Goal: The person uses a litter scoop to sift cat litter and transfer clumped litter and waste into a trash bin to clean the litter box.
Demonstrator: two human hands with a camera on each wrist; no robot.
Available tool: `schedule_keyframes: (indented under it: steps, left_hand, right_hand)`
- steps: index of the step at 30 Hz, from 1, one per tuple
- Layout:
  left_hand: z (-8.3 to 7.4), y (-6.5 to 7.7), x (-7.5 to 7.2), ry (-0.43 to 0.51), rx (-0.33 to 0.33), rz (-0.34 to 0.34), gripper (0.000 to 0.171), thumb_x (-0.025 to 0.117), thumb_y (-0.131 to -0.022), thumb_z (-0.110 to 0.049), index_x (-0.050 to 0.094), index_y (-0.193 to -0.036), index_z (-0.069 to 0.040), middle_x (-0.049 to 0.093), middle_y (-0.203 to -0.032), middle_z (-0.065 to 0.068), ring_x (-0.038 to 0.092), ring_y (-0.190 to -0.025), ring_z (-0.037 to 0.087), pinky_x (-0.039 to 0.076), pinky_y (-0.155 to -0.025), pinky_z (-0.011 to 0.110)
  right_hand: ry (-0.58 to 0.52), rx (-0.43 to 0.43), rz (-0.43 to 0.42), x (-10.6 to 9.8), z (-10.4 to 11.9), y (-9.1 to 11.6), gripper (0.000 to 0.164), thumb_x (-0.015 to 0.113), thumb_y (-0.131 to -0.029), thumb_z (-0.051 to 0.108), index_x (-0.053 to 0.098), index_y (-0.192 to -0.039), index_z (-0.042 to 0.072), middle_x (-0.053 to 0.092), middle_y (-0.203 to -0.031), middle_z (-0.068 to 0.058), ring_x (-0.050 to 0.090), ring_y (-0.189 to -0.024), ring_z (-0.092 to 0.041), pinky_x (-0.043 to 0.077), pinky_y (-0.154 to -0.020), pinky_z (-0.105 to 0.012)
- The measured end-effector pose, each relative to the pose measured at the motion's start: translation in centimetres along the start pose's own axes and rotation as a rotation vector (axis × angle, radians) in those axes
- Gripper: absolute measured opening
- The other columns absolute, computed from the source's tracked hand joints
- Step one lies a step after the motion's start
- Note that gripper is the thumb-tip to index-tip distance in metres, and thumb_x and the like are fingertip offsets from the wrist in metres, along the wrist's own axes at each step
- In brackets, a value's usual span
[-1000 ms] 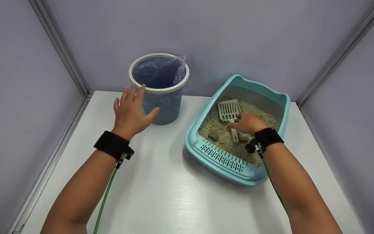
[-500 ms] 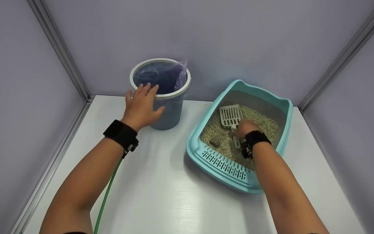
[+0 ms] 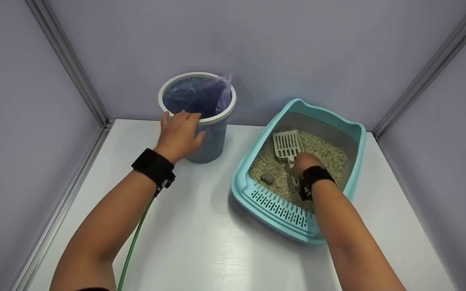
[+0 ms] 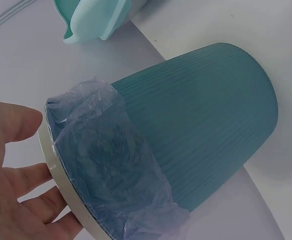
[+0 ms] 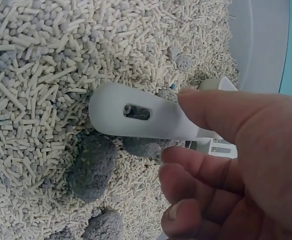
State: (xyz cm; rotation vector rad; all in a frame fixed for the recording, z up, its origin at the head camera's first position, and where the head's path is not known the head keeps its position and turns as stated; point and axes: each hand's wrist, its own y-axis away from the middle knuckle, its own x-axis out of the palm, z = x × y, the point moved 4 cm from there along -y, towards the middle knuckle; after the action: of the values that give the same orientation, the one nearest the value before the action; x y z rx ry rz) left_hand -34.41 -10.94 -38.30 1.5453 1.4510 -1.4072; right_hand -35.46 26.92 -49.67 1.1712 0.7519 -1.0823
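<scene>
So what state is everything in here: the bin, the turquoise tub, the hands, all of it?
Bin: upright, open-topped, lined.
Liner: crumpled, partly hanging outside below the rim.
Turquoise tub: upright, open-topped, holding litter.
Litter: loose, with grey lumps in it.
Scoop: lying on the litter.
Left hand: fingers spread at the bin's rim.
Right hand: at the scoop's handle; firm grip unclear.

at four o'clock, turquoise tray [image 3: 269, 214], speckled beige-grey litter [image 3: 326, 147], white slotted scoop [image 5: 165, 117]; at ten, ribbed blue-green bin [image 4: 205, 120], white rim [image 3: 214, 118], purplish liner [image 3: 224, 95].
</scene>
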Motion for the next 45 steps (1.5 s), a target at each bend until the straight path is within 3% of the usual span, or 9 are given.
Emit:
schedule_keyframes:
  steps: [9, 16, 20, 26, 31, 35, 39, 45]
  left_hand:
    - [-0.6, 0.2, -0.1, -0.011, 0.045, -0.037, 0.047, 0.064, -0.102, -0.028, 0.059, -0.140, -0.001, 0.063, -0.140, 0.022, 0.054, -0.138, 0.042, 0.028, -0.123, 0.063]
    - [-1.0, 0.5, 0.1, -0.032, 0.055, -0.042, 0.040, 0.066, -0.102, -0.024, 0.062, -0.135, -0.001, 0.066, -0.133, 0.023, 0.057, -0.134, 0.043, 0.026, -0.126, 0.062]
    - [-1.0, 0.6, 0.1, -0.038, 0.051, -0.048, 0.032, 0.066, -0.102, -0.018, 0.064, -0.129, -0.002, 0.069, -0.127, 0.021, 0.059, -0.129, 0.042, 0.026, -0.126, 0.062]
    - [-0.8, 0.7, 0.0, -0.021, 0.049, -0.039, 0.021, 0.064, -0.102, -0.011, 0.066, -0.122, -0.005, 0.070, -0.120, 0.019, 0.061, -0.123, 0.042, 0.026, -0.126, 0.063]
    - [-1.2, 0.9, 0.1, -0.015, 0.044, -0.009, 0.020, 0.062, -0.103, -0.009, 0.066, -0.122, -0.006, 0.070, -0.120, 0.018, 0.062, -0.121, 0.041, 0.024, -0.126, 0.064]
    - [-1.7, 1.3, 0.4, -0.012, 0.058, 0.002, 0.020, 0.061, -0.103, -0.009, 0.066, -0.122, -0.008, 0.070, -0.120, 0.017, 0.063, -0.119, 0.041, 0.024, -0.126, 0.065]
    - [-2.3, 1.8, 0.4, -0.019, 0.079, -0.009, 0.019, 0.061, -0.103, -0.011, 0.067, -0.121, -0.009, 0.071, -0.118, 0.015, 0.065, -0.116, 0.040, 0.026, -0.125, 0.066]
    - [-3.2, 2.5, 0.2, -0.046, 0.117, -0.032, 0.018, 0.064, -0.102, -0.013, 0.068, -0.120, -0.011, 0.073, -0.115, 0.013, 0.069, -0.114, 0.037, 0.031, -0.121, 0.067]
  right_hand:
    - [0.042, 0.012, -0.013, 0.5, -0.1, 0.0, 0.043, 0.064, -0.102, 0.026, 0.050, -0.062, 0.017, 0.034, -0.055, 0.005, 0.040, -0.053, -0.016, 0.039, -0.054, -0.035]
    - [0.033, 0.013, 0.025, 1.3, -0.5, -0.1, 0.044, 0.062, -0.101, 0.019, 0.047, -0.059, 0.018, 0.033, -0.054, 0.005, 0.037, -0.051, -0.015, 0.040, -0.055, -0.035]
    - [0.014, 0.024, 0.030, 1.0, -0.6, 0.2, 0.047, 0.061, -0.102, 0.027, 0.050, -0.057, 0.019, 0.037, -0.051, 0.005, 0.038, -0.049, -0.015, 0.040, -0.055, -0.036]
    - [-0.120, 0.052, 0.043, -0.3, -0.2, 0.8, 0.037, 0.066, -0.096, 0.030, 0.071, -0.064, 0.013, 0.055, -0.052, 0.001, 0.049, -0.049, -0.017, 0.046, -0.059, -0.037]
    - [-0.293, 0.099, 0.049, -0.9, -0.6, 0.5, 0.030, 0.073, -0.087, 0.021, 0.063, -0.060, 0.017, 0.051, -0.052, 0.003, 0.045, -0.049, -0.015, 0.045, -0.054, -0.035]
    - [-0.324, 0.074, 0.037, -1.2, -1.1, -0.1, 0.029, 0.058, -0.095, 0.018, 0.054, -0.066, 0.015, 0.036, -0.054, 0.006, 0.031, -0.049, -0.012, 0.035, -0.050, -0.032]
    - [-0.321, 0.055, 0.016, -1.6, -1.4, -0.5, 0.025, 0.041, -0.100, 0.016, 0.056, -0.080, 0.011, 0.035, -0.057, 0.005, 0.024, -0.050, -0.011, 0.029, -0.050, -0.031]
    - [-0.221, 0.038, 0.019, -2.7, -1.6, -0.3, 0.040, 0.037, -0.106, 0.021, 0.041, -0.067, 0.016, 0.028, -0.058, 0.005, 0.025, -0.052, -0.013, 0.030, -0.053, -0.033]
